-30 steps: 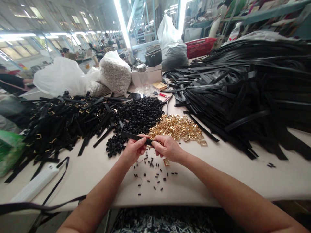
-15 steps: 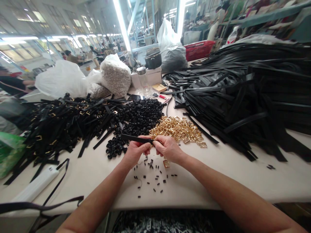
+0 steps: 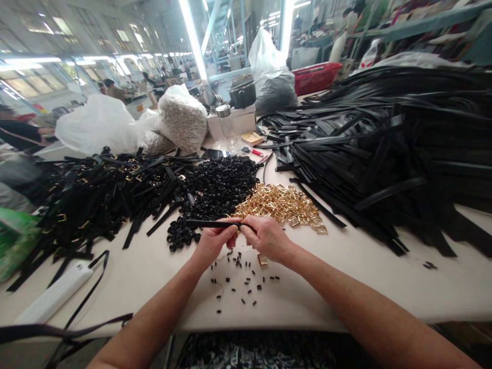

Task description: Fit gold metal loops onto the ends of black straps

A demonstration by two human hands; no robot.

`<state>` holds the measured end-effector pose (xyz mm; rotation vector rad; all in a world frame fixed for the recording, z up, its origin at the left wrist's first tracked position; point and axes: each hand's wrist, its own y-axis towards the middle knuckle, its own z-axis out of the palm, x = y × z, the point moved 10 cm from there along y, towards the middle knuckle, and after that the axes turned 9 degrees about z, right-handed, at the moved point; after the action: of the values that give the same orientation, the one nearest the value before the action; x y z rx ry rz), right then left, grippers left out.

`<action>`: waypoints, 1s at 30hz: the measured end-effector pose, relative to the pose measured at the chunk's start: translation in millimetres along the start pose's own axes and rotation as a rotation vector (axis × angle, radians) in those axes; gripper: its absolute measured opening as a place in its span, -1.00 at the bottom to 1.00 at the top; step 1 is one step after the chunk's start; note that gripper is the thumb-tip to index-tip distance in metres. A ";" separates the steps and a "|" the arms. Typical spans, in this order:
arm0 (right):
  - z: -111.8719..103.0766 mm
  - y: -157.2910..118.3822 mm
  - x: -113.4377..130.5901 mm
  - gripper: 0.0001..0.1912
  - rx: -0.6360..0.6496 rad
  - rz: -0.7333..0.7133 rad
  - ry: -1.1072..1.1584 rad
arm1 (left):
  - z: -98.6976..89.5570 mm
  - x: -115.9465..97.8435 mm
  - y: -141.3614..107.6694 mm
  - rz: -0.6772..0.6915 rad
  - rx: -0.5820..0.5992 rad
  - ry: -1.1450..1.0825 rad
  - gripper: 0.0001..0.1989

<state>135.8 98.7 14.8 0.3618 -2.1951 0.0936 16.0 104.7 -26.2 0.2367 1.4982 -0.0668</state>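
Observation:
My left hand (image 3: pixel 216 240) is closed on a flat black strap (image 3: pixel 203 224), whose free end sticks out to the left. Right beside it, my right hand (image 3: pixel 265 237) pinches the strap's other end; the fingers hide what is between them there. Just beyond the hands lie a heap of small black loops (image 3: pixel 221 187) and a heap of gold rectangular buckles (image 3: pixel 282 202). A single gold buckle (image 3: pixel 262 260) rests on the table below my right hand, next to several tiny black pieces (image 3: pixel 238 262).
Long black straps (image 3: pixel 369 164) are piled at the right. Straps with gold buckles (image 3: pixel 96 195) lie heaped at the left, near a white power bank-like object (image 3: pixel 57 292). Behind stand plastic bags (image 3: pixel 182 118), a glass jar (image 3: pixel 226 123) and a red basket (image 3: pixel 315 78). People work in the background.
The strap's free end has dipped slightly and swung left, so the strap now lies nearly level. Both hands keep their hold in almost the same place.

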 end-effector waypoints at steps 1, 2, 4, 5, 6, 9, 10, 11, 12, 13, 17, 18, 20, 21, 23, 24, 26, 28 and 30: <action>-0.1 0.2 -0.8 -0.82 -0.007 0.004 -0.013 | 0.1 -2.4 -0.2 0.009 -0.002 0.024 -0.64; -0.3 0.4 -1.9 -0.82 -0.014 0.011 -0.022 | 0.2 -4.6 -0.1 0.016 -0.003 0.045 -0.65; -0.1 1.2 -4.8 -0.80 -0.017 0.032 -0.015 | -0.4 -7.9 0.8 0.026 -0.012 0.071 -0.67; 0.5 1.8 -6.8 -0.79 -0.010 0.047 0.010 | -1.2 -8.6 1.4 0.027 -0.020 0.068 -0.68; 1.4 2.4 -9.2 -0.78 0.002 0.067 0.048 | -2.0 -8.2 2.1 0.021 -0.028 0.050 -0.67; 4.8 3.8 -17.5 -0.77 0.045 0.144 0.175 | -3.3 0.5 2.6 -0.060 -0.051 -0.088 -0.64; 6.2 4.0 -20.1 -0.77 0.060 0.170 0.211 | -3.2 4.3 2.3 -0.096 -0.057 -0.141 -0.64; 7.4 4.1 -22.1 -0.77 0.074 0.192 0.241 | -3.2 7.3 1.9 -0.126 -0.063 -0.184 -0.65; 8.6 4.1 -23.7 -0.77 0.086 0.210 0.267 | -3.0 9.6 1.6 -0.149 -0.066 -0.215 -0.66; 9.8 4.0 -25.1 -0.77 0.097 0.225 0.292 | -2.9 11.3 1.4 -0.165 -0.066 -0.235 -0.68; 12.6 4.4 -28.7 -0.78 0.110 0.257 0.354 | -0.2 19.5 1.5 -0.220 -0.049 -0.292 -0.71; 13.2 4.6 -29.3 -0.78 0.110 0.259 0.359 | 0.7 22.1 1.6 -0.234 -0.047 -0.306 -0.73; 13.6 4.9 -30.2 -0.78 0.102 0.260 0.356 | 2.3 26.2 1.8 -0.251 -0.044 -0.322 -0.75; 13.3 4.9 -30.7 -0.78 0.096 0.260 0.346 | 3.0 27.2 1.9 -0.253 -0.042 -0.319 -0.76; 11.7 5.0 -30.4 -0.77 0.079 0.250 0.300 | 3.1 25.5 2.3 -0.228 -0.035 -0.281 -0.77; 10.5 5.1 -29.3 -0.77 0.071 0.238 0.265 | 2.4 23.0 2.6 -0.203 -0.031 -0.251 -0.77; 5.6 5.3 -25.4 -0.77 0.031 0.194 0.153 | 1.5 16.9 2.6 -0.149 -0.010 -0.184 -0.75; -1.2 5.3 -20.3 -0.76 -0.039 0.143 0.000 | -0.5 10.8 2.8 -0.096 0.001 -0.126 -0.70; -5.6 4.9 -15.5 -0.75 -0.101 0.102 -0.148 | -5.0 6.2 3.7 -0.054 -0.023 -0.073 -0.70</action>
<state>147.4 107.9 6.2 0.2052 -2.3544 0.0120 12.4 109.9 -32.2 0.1734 1.4315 -0.1001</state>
